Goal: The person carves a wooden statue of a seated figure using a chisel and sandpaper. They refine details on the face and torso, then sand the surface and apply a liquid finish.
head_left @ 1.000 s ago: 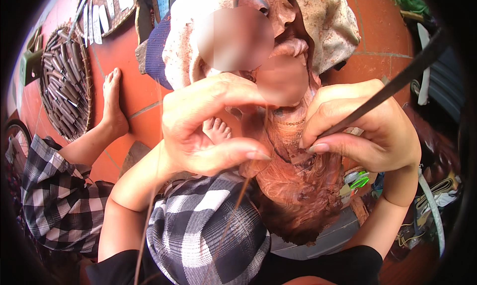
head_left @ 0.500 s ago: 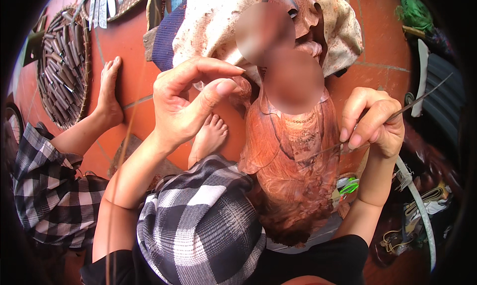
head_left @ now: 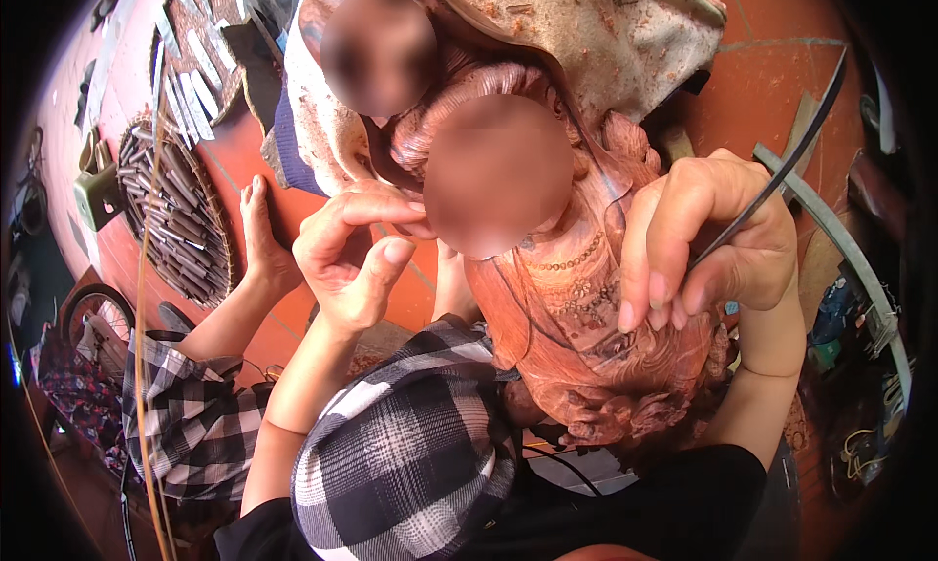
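A reddish-brown carved wooden figure (head_left: 586, 341) with a beaded necklace lies tilted across my lap, its head toward the far side. My right hand (head_left: 708, 238) pinches a slim dark tool (head_left: 819, 121) over the figure's chest. One end of the tool sticks out far right; its working end is hidden behind my fingers. To the left of the carved head is my left hand (head_left: 342, 253), thumb and forefinger apart, holding nothing that I can see. Its forefinger tip reaches the edge of the head; whether it touches I cannot tell.
A stained pale cloth (head_left: 625, 43) supports the figure's far end. On the tiled floor at left sit a round basket (head_left: 231, 258) of dark tool handles, several flat blades (head_left: 200, 92) and a green box (head_left: 95, 194). A curved grey strip (head_left: 850, 238) lies at right. My plaid knee (head_left: 401, 434) is close.
The view has shifted, and the figure's head now appears lower and nearer my left hand. My right hand has turned, with the tool now steeper and closer over the chest.
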